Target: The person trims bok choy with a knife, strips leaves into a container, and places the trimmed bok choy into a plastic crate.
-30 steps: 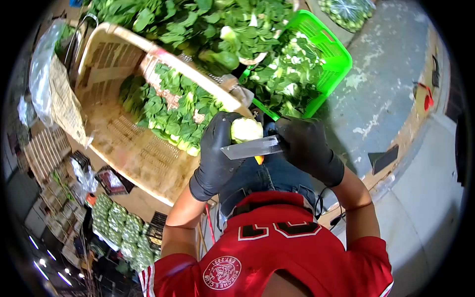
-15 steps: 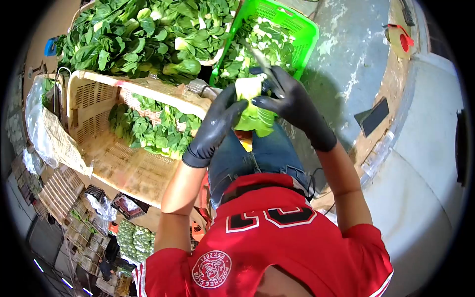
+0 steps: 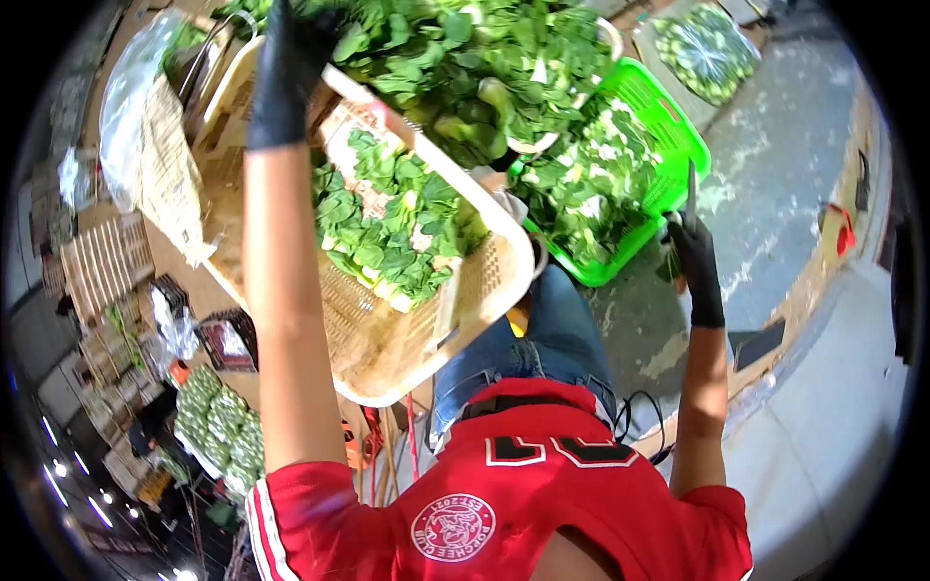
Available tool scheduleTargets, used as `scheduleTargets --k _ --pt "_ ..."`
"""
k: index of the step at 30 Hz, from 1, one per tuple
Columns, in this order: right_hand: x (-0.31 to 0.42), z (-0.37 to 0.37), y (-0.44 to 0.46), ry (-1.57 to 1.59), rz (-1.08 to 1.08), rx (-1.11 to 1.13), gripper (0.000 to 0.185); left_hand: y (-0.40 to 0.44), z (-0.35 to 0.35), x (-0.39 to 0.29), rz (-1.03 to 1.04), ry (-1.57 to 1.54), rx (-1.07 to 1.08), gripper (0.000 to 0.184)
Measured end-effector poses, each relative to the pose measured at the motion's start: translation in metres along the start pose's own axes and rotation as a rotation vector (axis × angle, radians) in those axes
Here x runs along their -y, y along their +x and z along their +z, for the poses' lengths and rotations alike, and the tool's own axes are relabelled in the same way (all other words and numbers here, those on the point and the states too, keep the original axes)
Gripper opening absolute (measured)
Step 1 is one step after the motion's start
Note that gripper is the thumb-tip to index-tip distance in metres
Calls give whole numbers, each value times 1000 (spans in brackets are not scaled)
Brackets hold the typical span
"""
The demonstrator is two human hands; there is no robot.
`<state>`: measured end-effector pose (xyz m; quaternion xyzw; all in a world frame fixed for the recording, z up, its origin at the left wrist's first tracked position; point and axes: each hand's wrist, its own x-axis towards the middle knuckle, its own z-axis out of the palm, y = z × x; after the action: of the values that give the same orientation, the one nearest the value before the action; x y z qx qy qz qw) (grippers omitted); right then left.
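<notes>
My left hand (image 3: 291,73), in a black glove, is stretched out to the upper left, above the far edge of the tan plastic basket (image 3: 499,218) and beside a pile of leafy greens (image 3: 465,58). Its fingers are dark and partly hidden, so what they hold is unclear. On the right, my gloved right hand (image 3: 696,257) is closed round a knife (image 3: 691,194), blade pointing up and away. That hand is beside the green basket (image 3: 673,145), which holds loose leaves (image 3: 605,165). Bunches of trimmed greens (image 3: 392,213) lie inside the tan basket.
A clear bag of green vegetables (image 3: 705,48) lies at the upper right. Several bagged greens (image 3: 218,416) are stacked at the lower left. A dark flat object (image 3: 759,346) rests on the ledge at the right. Plastic sheeting (image 3: 136,97) hangs at the upper left.
My hands have moved apart, the left to the upper left, the right rightward with the knife. The pale-stemmed green between them is gone from there. The view has turned, shifting the baskets.
</notes>
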<state>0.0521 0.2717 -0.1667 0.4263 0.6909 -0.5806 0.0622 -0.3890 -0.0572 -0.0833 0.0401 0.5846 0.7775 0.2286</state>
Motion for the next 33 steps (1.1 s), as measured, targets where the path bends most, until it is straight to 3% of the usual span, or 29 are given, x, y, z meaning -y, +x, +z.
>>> scheduleTargets --k 1,3,5,6,7,8,9,11,13,15,20,21,23,25,27,29,31,33 --pt "-11 0 1 -39 58 -30 25 36 -43 -12 202 108 -9 50" --pt "-32 3 6 -94 89 -76 27 22 -65 -25 668 671 -203 35" --pt "-70 3 16 -176 -28 -155 30 -11 -83 14 655 717 -346 25" --pt "-71 11 15 -348 -167 -235 32 -20 -105 57 564 723 -297 23" --pt "-72 20 14 -516 -307 -319 34 -21 -138 118 430 1011 -344 21" --pt "-87 21 20 -558 -293 -367 31 -28 -164 187 358 1058 -252 21" --pt "-87 24 19 -560 -132 -328 31 -45 -163 217 120 1138 -51 32" --pt "-78 34 11 -563 204 -266 31 -38 -176 283 85 1588 49 45" --pt "-81 51 -5 -456 218 -263 30 -13 -189 323 -34 1819 188 52" --pt "-82 62 -23 -424 192 -205 24 3 -190 338 -132 1778 104 54" --pt "-80 80 -46 -422 155 -53 18 -14 -215 327 -107 1612 55 65" --pt "-69 86 -47 -447 105 -19 18 -29 -221 315 -208 1193 -44 71" --pt "-28 110 -50 -232 136 64 14 -70 -207 271 -30 574 14 75" --pt "12 137 -54 -214 186 182 13 -123 -149 193 -109 526 -26 77" --pt "19 156 -56 -541 -535 211 14 -171 -84 135 -45 513 12 78" --pt "74 167 -60 -718 -629 410 15 -210 -27 106 -108 509 17 80" --pt "109 166 -71 -745 -779 381 15 -235 14 98 -55 688 92 82" --pt "113 154 -78 -720 -829 311 14 -247 53 92 -10 634 226 82"
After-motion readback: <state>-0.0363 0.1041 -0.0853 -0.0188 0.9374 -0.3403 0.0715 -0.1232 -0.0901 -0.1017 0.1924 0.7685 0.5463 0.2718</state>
